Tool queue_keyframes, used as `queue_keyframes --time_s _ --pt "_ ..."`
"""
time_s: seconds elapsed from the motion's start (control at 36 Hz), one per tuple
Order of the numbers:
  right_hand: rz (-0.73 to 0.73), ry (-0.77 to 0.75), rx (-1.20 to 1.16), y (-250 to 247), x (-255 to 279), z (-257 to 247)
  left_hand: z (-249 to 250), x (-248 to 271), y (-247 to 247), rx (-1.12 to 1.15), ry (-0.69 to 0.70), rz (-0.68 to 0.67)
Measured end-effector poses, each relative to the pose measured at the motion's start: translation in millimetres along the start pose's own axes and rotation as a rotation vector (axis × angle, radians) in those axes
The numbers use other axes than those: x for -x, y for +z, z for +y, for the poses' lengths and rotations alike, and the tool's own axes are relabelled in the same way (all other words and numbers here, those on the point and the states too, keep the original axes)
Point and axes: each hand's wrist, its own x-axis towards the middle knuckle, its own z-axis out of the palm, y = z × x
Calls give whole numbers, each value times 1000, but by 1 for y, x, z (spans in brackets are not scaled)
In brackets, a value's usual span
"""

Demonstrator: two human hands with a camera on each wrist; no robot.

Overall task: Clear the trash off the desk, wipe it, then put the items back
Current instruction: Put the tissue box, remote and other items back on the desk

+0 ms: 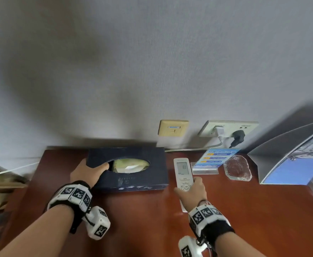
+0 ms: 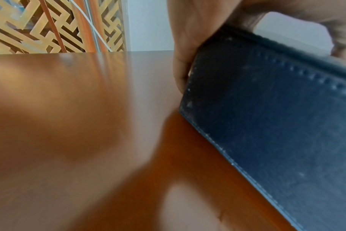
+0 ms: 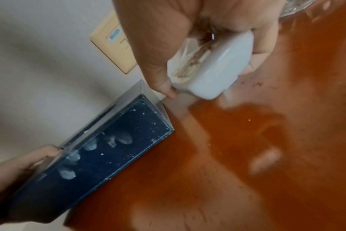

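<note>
A dark blue tissue box with an oval opening lies on the red-brown desk near the wall. My left hand grips its left end, thumb at the opening's edge; the left wrist view shows the tissue box with one end tipped up off the desk. My right hand holds a white air-conditioner remote by its lower end, just right of the box. In the right wrist view the remote sits in my curled fingers above the desk, beside the tissue box.
A clear acrylic sign stand with a blue card and a glass ashtray sit right of the remote. A curved metal display stand fills the far right. Wall sockets with plugs are behind. The desk's left edge is near my left wrist.
</note>
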Motion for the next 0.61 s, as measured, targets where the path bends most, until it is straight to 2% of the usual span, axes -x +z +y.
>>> queue_keyframes --time_s 0.19,0.31,0.61 --pt "45 67 280 7 -20 -7 5 -8 -1 -27 50 9" --pt "81 68 251 15 -23 -10 4 -11 -7 8 52 26" --pt "134 22 175 47 -22 -17 3 -23 -14 31 84 -31"
